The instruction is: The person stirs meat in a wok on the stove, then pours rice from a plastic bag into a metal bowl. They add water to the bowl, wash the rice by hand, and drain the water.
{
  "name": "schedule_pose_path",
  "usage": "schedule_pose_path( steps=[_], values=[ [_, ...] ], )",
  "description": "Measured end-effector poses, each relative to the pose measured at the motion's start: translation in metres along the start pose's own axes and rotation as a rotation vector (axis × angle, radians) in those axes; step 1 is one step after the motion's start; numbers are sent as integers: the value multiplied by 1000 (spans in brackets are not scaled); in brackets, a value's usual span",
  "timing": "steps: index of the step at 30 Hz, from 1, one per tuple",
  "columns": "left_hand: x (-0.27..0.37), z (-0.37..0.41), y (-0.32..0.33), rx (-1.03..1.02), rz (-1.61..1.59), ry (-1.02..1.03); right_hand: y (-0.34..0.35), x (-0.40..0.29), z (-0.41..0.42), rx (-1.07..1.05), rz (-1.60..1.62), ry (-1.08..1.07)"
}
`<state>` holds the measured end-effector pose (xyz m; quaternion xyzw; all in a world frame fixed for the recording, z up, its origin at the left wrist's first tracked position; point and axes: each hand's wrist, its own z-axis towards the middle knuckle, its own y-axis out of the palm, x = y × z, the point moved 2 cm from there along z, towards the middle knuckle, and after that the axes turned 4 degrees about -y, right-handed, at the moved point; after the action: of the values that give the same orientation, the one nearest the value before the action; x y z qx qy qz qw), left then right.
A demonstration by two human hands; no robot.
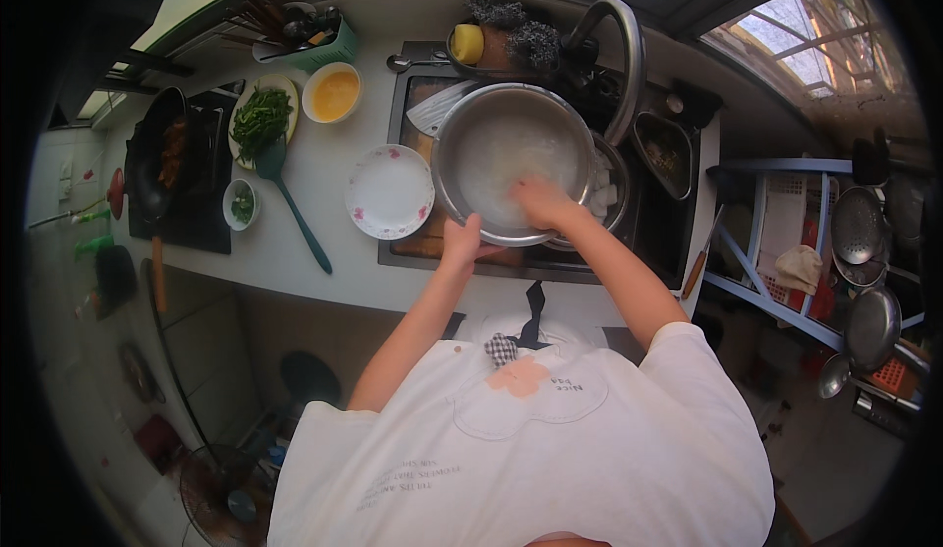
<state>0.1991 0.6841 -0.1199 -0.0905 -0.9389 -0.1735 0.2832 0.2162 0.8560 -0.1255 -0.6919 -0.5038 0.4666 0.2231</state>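
A round metal pot (440, 171) with cloudy water in it stands over the sink area in front of me. My left hand (465, 241) grips its near left rim, thumb on top and fingers underneath. Inside the pot, my right hand (541, 201) dips its fingertips into the cloudy liquid; those fingertips are partly hidden. Partly beneath the pot's right side is another metal bowl holding white pieces (605, 193). A white plate with pink flowers (389, 192) lies just left of the pot, and a cleaver's blade (436, 109) shows behind its left edge.
Arching over the back right is a metal faucet (635, 68). Leftward are a bowl of yellow liquid (335, 95), a plate of cut greens (261, 116), a green spatula (295, 204), a small bowl of chopped greens (242, 205) and a wok (151, 171) on the stove. A knife (696, 271) lies by the right edge.
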Motion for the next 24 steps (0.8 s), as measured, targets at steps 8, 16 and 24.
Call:
schedule_pose_path(
  steps=[8, 16, 24],
  values=[
    [10, -6, 8, -11, 24, -21, -16, 3, 55, 366, -41, 138],
    [5, -2, 5, 14, 2, -5, 36, 0, 12, 86, 27, -41],
    [5, 0, 4, 3, -5, -26, -29, 4, 47, 286, -19, 234]
  ],
)
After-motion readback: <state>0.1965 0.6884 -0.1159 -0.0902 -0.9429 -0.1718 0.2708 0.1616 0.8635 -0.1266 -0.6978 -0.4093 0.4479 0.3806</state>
